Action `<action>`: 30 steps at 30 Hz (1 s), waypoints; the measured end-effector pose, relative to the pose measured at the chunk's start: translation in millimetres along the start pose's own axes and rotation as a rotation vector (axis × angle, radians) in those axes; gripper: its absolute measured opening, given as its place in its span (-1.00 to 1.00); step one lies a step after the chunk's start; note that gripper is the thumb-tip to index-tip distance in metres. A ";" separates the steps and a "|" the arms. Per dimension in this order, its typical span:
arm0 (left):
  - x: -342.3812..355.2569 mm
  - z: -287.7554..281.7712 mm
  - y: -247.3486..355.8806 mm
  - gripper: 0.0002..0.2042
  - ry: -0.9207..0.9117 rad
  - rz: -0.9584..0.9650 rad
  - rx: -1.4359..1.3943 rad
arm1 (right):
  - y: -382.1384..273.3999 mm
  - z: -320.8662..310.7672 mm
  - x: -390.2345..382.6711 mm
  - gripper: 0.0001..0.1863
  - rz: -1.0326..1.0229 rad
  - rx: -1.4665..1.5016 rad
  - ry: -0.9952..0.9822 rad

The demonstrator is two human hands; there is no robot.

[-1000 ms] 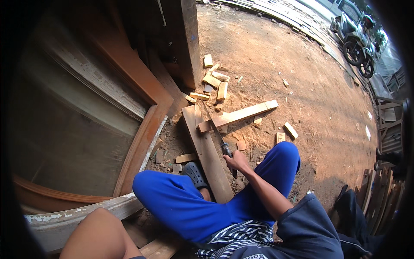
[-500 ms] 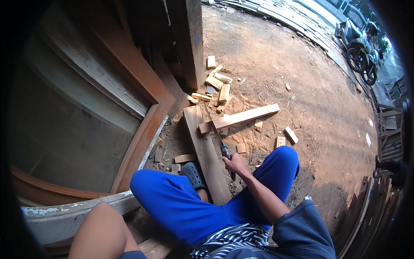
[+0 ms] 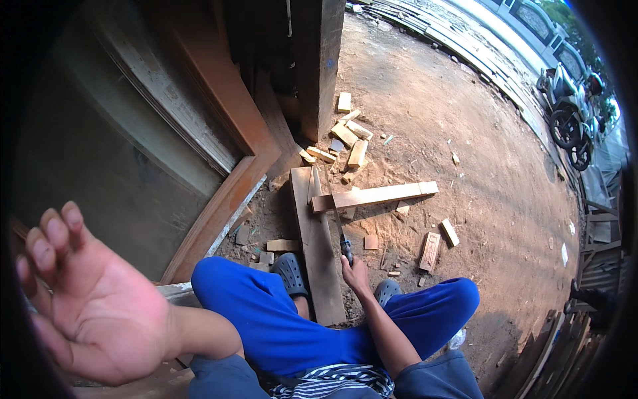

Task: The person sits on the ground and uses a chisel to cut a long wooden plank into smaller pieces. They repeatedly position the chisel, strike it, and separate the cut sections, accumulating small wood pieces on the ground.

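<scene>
Down on the dirt ground (image 3: 478, 153), the person sits with both knees bent in blue trousers, a dark clog (image 3: 290, 274) planted against the near end of a long plank (image 3: 318, 246); the right hand (image 3: 357, 271) is clenched round the dark handle of a slim tool (image 3: 340, 233), a chisel or a knife as far as the small, distant view lets me say, whose blade runs up toward the lighter batten (image 3: 373, 196) laid crosswise over the plank; the left hand (image 3: 93, 312) is raised close to the camera, palm open, fingers loosely curled, grasping nothing and well apart from the work. Offcuts (image 3: 352, 143) lie scattered near the foot of a dark post (image 3: 319, 66), a carved block (image 3: 430, 251) rests just beside the right knee, and a broad timber frame (image 3: 219, 120) leans along the left. What worries me from here: the batten is only lying on the plank, with no hand steadying it, so a push from the blade could skid it sideways; the tool is driven one-handed at arm's length, and a slip off the grain might send the edge toward the clog; loose offcuts underfoot could also roll if weight shifts.
</scene>
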State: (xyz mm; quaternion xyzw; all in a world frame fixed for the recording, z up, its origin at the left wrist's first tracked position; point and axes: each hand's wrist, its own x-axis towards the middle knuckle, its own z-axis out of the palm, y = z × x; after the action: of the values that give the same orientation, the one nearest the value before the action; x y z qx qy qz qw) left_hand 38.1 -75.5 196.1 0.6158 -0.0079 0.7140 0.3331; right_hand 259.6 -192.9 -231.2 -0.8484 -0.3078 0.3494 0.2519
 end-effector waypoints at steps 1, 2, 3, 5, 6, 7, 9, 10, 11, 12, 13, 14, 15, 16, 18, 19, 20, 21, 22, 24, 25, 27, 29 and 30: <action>-16.8 -6.0 -22.8 -0.60 0.063 -0.034 0.107 | 3.1 4.3 -0.4 -0.52 -0.027 0.007 -0.010; -39.6 -6.3 -61.4 -0.73 0.084 -0.147 0.300 | 18.8 2.2 6.2 -0.52 -0.023 0.019 0.017; -65.7 5.0 -105.3 -0.79 0.189 -0.368 0.424 | 32.7 1.7 9.1 -0.52 -0.013 0.036 0.035; -125.3 0.0 -187.2 -0.82 -0.067 -0.858 0.532 | 43.6 0.0 3.4 -0.53 0.007 0.112 -0.017; -162.6 -7.7 -220.5 -0.77 -0.336 -0.965 0.727 | 45.0 -2.1 1.9 -0.53 0.011 0.145 -0.043; -212.4 -30.0 -252.3 -0.70 -0.503 -0.885 0.837 | 31.1 -0.9 -5.3 -0.52 0.003 0.183 -0.069; -274.4 -25.0 -280.8 -0.48 -0.788 -1.045 0.913 | 31.3 3.6 -2.3 -0.51 0.013 0.114 -0.047; -296.0 -15.4 -289.9 -0.39 -0.938 -1.086 0.979 | 39.4 8.6 4.5 -0.50 0.007 0.069 -0.004; -310.4 -11.8 -299.7 -0.35 -0.995 -1.071 1.017 | 36.9 9.8 7.7 -0.50 0.017 0.100 0.008; -321.2 -10.4 -308.8 -0.31 -1.051 -1.057 1.058 | 31.6 8.3 9.8 -0.50 0.008 0.083 0.021; -331.5 -12.5 -317.1 -0.26 -1.110 -1.044 1.102 | 23.4 6.1 10.2 -0.50 -0.001 0.068 0.030; -340.0 -16.4 -326.1 -0.26 -1.150 -1.052 1.114 | 16.3 5.4 11.0 -0.49 -0.014 0.053 0.038; -347.4 -21.3 -334.9 -0.25 -1.189 -1.060 1.128 | 9.0 5.8 8.8 -0.49 -0.001 0.066 0.038; -357.9 -22.4 -343.0 -0.24 -1.231 -1.068 1.127 | 4.6 3.9 4.8 -0.49 -0.002 0.064 0.048; -369.8 -32.2 -351.2 -0.39 -1.183 -0.920 1.160 | -2.0 1.8 -5.8 -0.49 0.002 0.058 0.056; -366.9 -33.2 -357.8 -0.42 -1.187 -0.939 1.128 | -0.8 2.9 -11.4 -0.49 0.028 0.083 0.053; -365.9 -34.3 -360.6 -0.45 -1.189 -0.960 1.098 | 0.2 3.4 -16.6 -0.49 0.048 0.114 0.045; -369.3 -33.9 -356.2 -0.61 -1.073 -0.824 1.087 | 1.1 3.3 -21.4 -0.49 0.066 0.144 0.036; -366.5 -29.9 -356.3 -0.66 -1.099 -0.805 1.098 | 2.6 0.4 -20.6 -0.50 0.077 0.174 0.033; -359.7 -22.3 -358.9 -0.75 -1.150 -0.769 1.120 | 6.4 -1.0 -5.1 -0.51 0.063 0.169 0.054; -360.0 -23.0 -360.8 -0.78 -1.137 -0.746 1.139 | 1.1 -2.9 5.5 -0.53 0.063 0.180 0.041; -363.9 -29.0 -363.0 -0.83 -1.120 -0.704 1.180 | -10.6 -2.6 15.7 -0.54 0.059 0.187 0.025; -365.4 -30.2 -365.5 -0.86 -1.133 -0.728 1.161 | -7.8 1.4 -2.7 -0.52 0.095 0.175 0.004; -363.9 -30.3 -368.5 -0.87 -1.137 -0.734 1.148 | -6.5 2.5 -14.8 -0.52 0.112 0.168 0.001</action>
State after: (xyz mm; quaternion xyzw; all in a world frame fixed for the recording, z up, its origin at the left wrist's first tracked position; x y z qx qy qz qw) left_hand 197.7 54.4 -280.1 0.9131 0.3852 0.0421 0.1268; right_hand 247.1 -198.2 -222.1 -0.8404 -0.2295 0.3869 0.3024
